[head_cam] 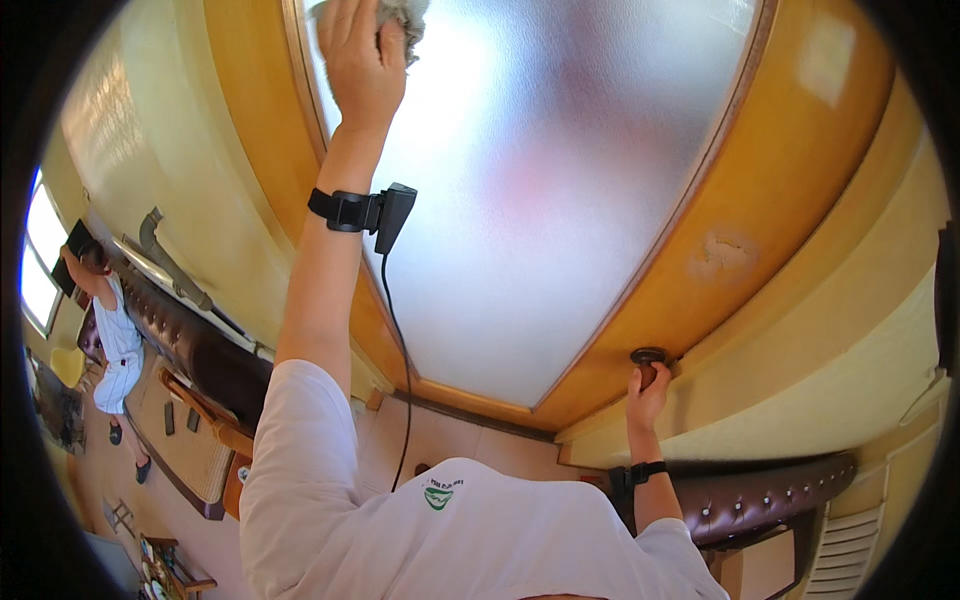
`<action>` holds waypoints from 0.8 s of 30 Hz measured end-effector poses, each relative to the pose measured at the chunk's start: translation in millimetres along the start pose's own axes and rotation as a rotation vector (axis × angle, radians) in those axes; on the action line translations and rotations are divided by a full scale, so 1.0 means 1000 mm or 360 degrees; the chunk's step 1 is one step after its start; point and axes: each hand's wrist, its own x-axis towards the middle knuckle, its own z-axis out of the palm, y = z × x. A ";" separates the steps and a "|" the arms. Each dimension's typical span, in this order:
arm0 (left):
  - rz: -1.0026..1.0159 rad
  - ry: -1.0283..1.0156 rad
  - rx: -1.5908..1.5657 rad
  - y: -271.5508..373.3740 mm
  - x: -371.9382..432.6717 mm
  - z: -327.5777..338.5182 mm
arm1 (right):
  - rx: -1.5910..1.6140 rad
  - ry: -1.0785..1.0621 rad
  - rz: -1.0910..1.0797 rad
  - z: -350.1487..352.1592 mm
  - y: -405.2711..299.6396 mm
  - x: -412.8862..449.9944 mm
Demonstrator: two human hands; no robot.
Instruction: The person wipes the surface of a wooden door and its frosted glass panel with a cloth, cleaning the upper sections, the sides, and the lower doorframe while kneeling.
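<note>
A frosted glass panel [517,247] in a yellow-brown door frame [757,202] fills the view before me. My left hand [367,67] presses a crumpled grey cloth [409,22] against the upper left of the glass; part of the cloth is cut off by the picture's top edge. Low on the right, my right hand [649,394] grips a dark round door knob [646,358] at the door's edge. A black strap with a small device [394,217] sits on my left forearm, and its cable hangs down in front of the glass.
At far left another person [120,345] stands with raised arms by a window, near a long brown tufted sofa [195,345] and a low table [180,442]. A pipe [172,262] runs along the left wall. Another tufted sofa [757,499] and a cardboard box [765,566] are at lower right.
</note>
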 end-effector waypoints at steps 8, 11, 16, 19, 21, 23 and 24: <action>-0.0047 -0.0344 -0.0608 0.079 -0.106 -0.003 | -0.0147 0.0086 0.0093 -0.004 -0.002 -0.006; 0.0049 -0.0515 -0.0585 0.108 -0.163 -0.027 | -0.0164 0.0086 0.0188 -0.005 -0.008 -0.004; 0.0310 -0.1120 -0.0728 0.110 -0.268 -0.087 | -0.0238 0.0053 0.0162 -0.003 -0.008 -0.001; 0.0476 -0.1164 -0.0731 0.088 -0.286 -0.101 | -0.0246 0.0015 0.0166 -0.002 -0.011 0.000; 0.0593 -0.1182 -0.0693 0.071 -0.280 -0.100 | -0.0226 0.0018 0.0148 -0.001 -0.012 0.000; 0.0761 -0.1126 -0.0608 0.049 -0.248 -0.088 | -0.0200 0.0060 0.0097 0.000 0.003 -0.002; 0.0785 -0.1086 -0.0615 0.037 -0.230 -0.081 | -0.0172 0.0111 0.0054 0.005 0.009 -0.002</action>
